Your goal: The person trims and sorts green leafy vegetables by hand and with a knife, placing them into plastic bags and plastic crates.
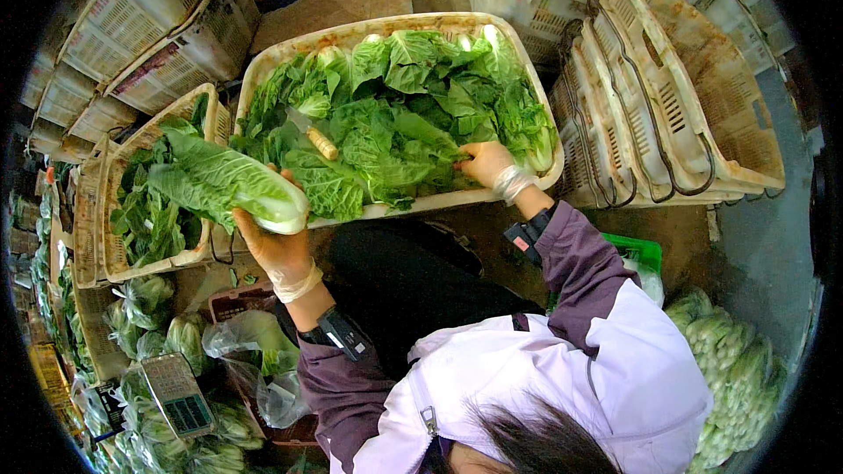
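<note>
My left hand (273, 243), in a thin clear glove, is closed around the white base of a long head of leafy cabbage (227, 181), held tilted above the gap between two crates. In the large plastic crate (395, 205) lie many green cabbage heads and loose leaves. A knife with a pale wooden handle (321, 143) rests on these leaves. My right hand (487, 161), gloved too, is at the crate's near right side, its fingertips pinching the edge of a green leaf (428, 131). The exact hold of the right fingers is partly hidden.
A smaller crate of leafy greens (214, 210) adjoins on the left. Empty crates (658, 99) are nested at right; more crates (132, 13) are stacked behind. Bagged cabbages (188, 342), a scale (178, 395) and a brown crate (299, 434) are at lower left, piled greens (731, 375) at lower right.
</note>
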{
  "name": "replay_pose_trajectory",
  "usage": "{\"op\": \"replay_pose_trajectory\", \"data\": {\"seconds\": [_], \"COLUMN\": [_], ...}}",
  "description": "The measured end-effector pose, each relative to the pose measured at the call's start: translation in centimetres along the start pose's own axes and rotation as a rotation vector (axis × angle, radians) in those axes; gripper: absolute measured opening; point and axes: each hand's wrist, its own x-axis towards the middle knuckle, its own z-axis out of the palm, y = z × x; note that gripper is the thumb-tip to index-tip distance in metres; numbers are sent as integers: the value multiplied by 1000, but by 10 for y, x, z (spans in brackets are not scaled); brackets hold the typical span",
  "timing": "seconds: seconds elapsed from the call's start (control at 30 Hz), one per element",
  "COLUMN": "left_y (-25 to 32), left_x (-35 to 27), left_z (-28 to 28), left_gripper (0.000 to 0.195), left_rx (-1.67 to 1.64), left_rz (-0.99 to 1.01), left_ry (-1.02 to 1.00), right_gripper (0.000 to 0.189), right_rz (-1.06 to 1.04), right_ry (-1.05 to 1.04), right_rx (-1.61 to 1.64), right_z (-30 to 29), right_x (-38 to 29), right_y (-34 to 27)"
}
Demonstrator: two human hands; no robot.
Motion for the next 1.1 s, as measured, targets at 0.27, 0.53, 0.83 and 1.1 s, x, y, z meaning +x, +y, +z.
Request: {"op": "replay_pose_trajectory", "data": {"seconds": [0.27,0.53,0.83,1.1], "left_y": [-13,-12,85,42], "left_x": [-8,-6,50,78], "left_z": [-2,13,-34,-75], "left_gripper": [59,49,45,65], "left_rx": [351,425,653,1488], "left_rz": [-142,-171,-81,-538], "left_ry": [44,117,442,658], "right_gripper": [39,29,56,51], "right_rz": [165,176,70,136], "right_ry": [83,148,-106,131], "right_rx": [240,643,684,257], "right_z": [-2,-2,9,7], "right_x": [-5,-6,-14,-5], "right_y": [-1,49,-2,-16]}}
